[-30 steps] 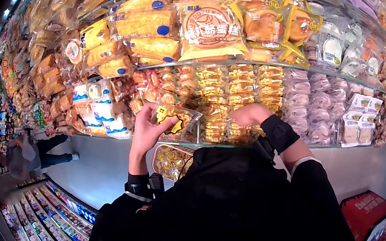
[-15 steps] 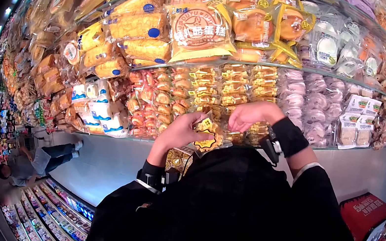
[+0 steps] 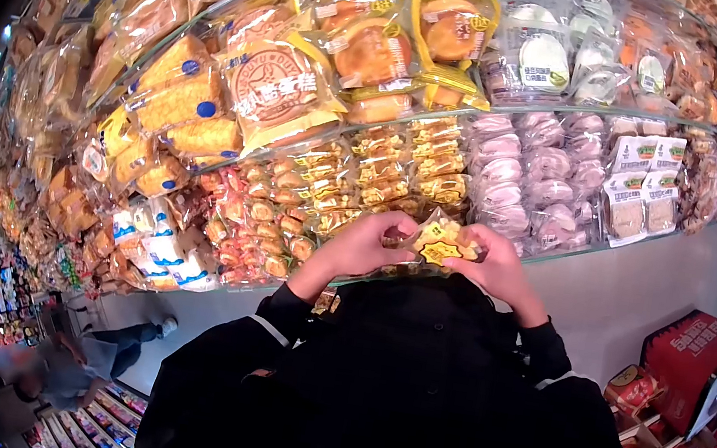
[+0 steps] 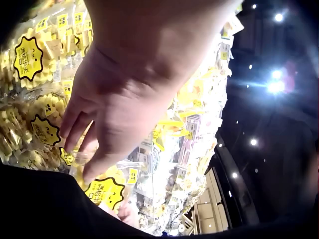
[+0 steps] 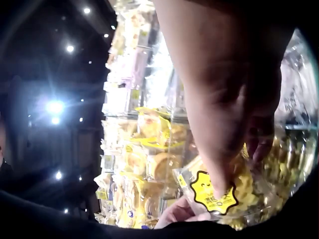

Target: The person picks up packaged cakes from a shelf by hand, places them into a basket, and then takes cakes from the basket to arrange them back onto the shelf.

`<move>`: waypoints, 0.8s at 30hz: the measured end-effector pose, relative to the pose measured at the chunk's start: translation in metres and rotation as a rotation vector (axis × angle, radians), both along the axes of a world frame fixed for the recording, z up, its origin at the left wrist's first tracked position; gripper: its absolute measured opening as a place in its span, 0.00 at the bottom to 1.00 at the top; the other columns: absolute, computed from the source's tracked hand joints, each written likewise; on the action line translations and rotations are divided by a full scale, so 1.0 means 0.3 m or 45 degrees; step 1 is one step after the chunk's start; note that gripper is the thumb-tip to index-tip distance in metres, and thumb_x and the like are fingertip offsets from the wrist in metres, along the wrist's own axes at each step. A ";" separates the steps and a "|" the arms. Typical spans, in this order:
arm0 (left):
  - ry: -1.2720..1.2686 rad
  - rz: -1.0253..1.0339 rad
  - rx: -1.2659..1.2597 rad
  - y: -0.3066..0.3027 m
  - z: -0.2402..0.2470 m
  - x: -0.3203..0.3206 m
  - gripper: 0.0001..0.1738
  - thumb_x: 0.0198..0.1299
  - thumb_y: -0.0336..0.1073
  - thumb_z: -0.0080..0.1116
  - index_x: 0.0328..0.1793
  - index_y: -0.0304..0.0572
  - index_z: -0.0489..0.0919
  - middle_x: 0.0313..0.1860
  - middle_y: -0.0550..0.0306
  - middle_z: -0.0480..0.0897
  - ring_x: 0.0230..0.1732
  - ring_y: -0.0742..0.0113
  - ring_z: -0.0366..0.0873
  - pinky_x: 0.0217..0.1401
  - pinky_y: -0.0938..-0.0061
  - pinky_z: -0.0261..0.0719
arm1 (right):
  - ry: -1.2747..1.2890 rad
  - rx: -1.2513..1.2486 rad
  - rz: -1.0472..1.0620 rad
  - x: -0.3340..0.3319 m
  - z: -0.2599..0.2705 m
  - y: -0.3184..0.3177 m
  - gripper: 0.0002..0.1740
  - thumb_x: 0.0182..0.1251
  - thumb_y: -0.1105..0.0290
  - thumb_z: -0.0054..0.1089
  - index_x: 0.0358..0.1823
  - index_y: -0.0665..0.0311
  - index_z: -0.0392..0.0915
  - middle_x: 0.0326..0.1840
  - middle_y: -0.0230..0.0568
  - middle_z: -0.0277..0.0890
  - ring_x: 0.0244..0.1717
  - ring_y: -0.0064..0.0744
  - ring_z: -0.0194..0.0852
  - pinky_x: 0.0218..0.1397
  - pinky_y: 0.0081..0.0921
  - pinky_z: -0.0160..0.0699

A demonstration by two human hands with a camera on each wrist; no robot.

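A clear packet with a yellow star-shaped label (image 3: 440,247) is held between both hands in front of the chest. On its left side my left hand (image 3: 366,246) pinches it with thumb and fingers. My right hand (image 3: 501,269) grips the opposite side, its thumb near the label. The left wrist view has the left hand (image 4: 124,99) above the packet's label (image 4: 105,193). In the right wrist view the right hand's (image 5: 229,119) thumb lies on the label (image 5: 213,193). Rows of similar packets (image 3: 384,177) lie on the shelf just beyond.
Purple-wrapped buns (image 3: 501,171) and white packs (image 3: 642,188) fill the shelf to the right, small red-wrapped buns (image 3: 239,215) the left. A glass shelf of larger bread bags (image 3: 278,91) rises behind. A red box (image 3: 691,367) stands lower right; a person (image 3: 77,367) is lower left.
The right hand has come away from the shelf packets and taken hold of the packet's other side. The left hand has carried the packet right. The head view has shifted.
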State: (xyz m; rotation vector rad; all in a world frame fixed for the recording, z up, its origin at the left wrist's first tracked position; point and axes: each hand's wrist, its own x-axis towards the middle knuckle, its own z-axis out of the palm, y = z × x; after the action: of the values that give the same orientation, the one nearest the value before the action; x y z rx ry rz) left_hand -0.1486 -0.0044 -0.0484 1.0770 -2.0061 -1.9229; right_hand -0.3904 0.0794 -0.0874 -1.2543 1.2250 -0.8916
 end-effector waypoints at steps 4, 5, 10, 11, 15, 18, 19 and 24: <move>0.047 -0.032 -0.040 -0.011 -0.019 -0.009 0.28 0.51 0.30 0.71 0.58 0.39 0.73 0.48 0.63 0.77 0.50 0.73 0.74 0.58 0.77 0.73 | 0.205 -0.017 -0.002 -0.059 0.097 -0.013 0.19 0.50 0.70 0.74 0.42 0.66 0.76 0.29 0.40 0.77 0.31 0.27 0.76 0.36 0.27 0.74; 0.115 0.076 -0.021 0.002 -0.018 -0.022 0.32 0.49 0.32 0.73 0.62 0.42 0.73 0.49 0.60 0.77 0.52 0.69 0.75 0.58 0.74 0.73 | 0.347 -0.211 0.077 -0.071 0.091 -0.017 0.19 0.49 0.72 0.72 0.42 0.66 0.76 0.31 0.44 0.78 0.32 0.36 0.77 0.37 0.30 0.74; 0.076 -0.114 -0.477 0.031 0.018 -0.111 0.30 0.51 0.34 0.70 0.61 0.43 0.73 0.45 0.52 0.79 0.48 0.58 0.79 0.53 0.67 0.77 | 0.592 -0.309 0.192 -0.009 0.113 -0.053 0.18 0.50 0.77 0.64 0.45 0.66 0.75 0.40 0.51 0.77 0.44 0.54 0.76 0.44 0.39 0.74; -0.058 -0.120 -0.639 0.038 0.004 -0.121 0.26 0.53 0.34 0.67 0.59 0.42 0.74 0.44 0.50 0.79 0.46 0.54 0.79 0.50 0.65 0.78 | 0.596 -0.309 0.198 0.005 0.117 -0.053 0.18 0.50 0.77 0.64 0.45 0.66 0.75 0.40 0.51 0.77 0.44 0.54 0.76 0.44 0.39 0.74; -0.211 -0.032 -0.944 0.009 -0.016 -0.151 0.16 0.56 0.31 0.59 0.52 0.41 0.75 0.42 0.48 0.79 0.43 0.45 0.78 0.43 0.59 0.78 | 0.616 -0.677 -0.256 0.041 0.164 -0.012 0.14 0.57 0.76 0.59 0.44 0.72 0.70 0.36 0.55 0.74 0.41 0.57 0.74 0.42 0.44 0.74; -0.222 -0.002 -1.111 -0.015 -0.054 -0.174 0.15 0.52 0.28 0.59 0.48 0.40 0.76 0.38 0.47 0.80 0.42 0.47 0.78 0.43 0.59 0.76 | 0.778 -0.504 -0.217 0.038 0.174 0.026 0.12 0.58 0.75 0.59 0.42 0.70 0.71 0.34 0.54 0.75 0.38 0.56 0.75 0.39 0.44 0.75; -0.308 -0.043 -1.229 -0.024 -0.071 -0.178 0.14 0.50 0.28 0.60 0.45 0.39 0.76 0.36 0.48 0.80 0.41 0.48 0.78 0.44 0.59 0.75 | 0.781 -0.504 -0.221 0.036 0.172 0.025 0.12 0.58 0.75 0.59 0.42 0.70 0.71 0.34 0.54 0.75 0.38 0.56 0.75 0.39 0.44 0.75; -0.464 -0.031 -1.386 -0.034 -0.086 -0.170 0.11 0.44 0.28 0.63 0.36 0.40 0.77 0.31 0.49 0.81 0.40 0.50 0.77 0.45 0.59 0.73 | 0.931 -0.216 0.012 0.025 0.153 0.003 0.08 0.59 0.69 0.58 0.36 0.66 0.74 0.30 0.54 0.76 0.37 0.55 0.76 0.37 0.47 0.73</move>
State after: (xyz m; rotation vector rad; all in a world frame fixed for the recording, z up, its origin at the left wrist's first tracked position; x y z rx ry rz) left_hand -0.1998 -0.0146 -0.0742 1.0573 -2.6515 -0.3875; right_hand -0.3829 0.0803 -0.0414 -1.8079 1.7266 -0.5393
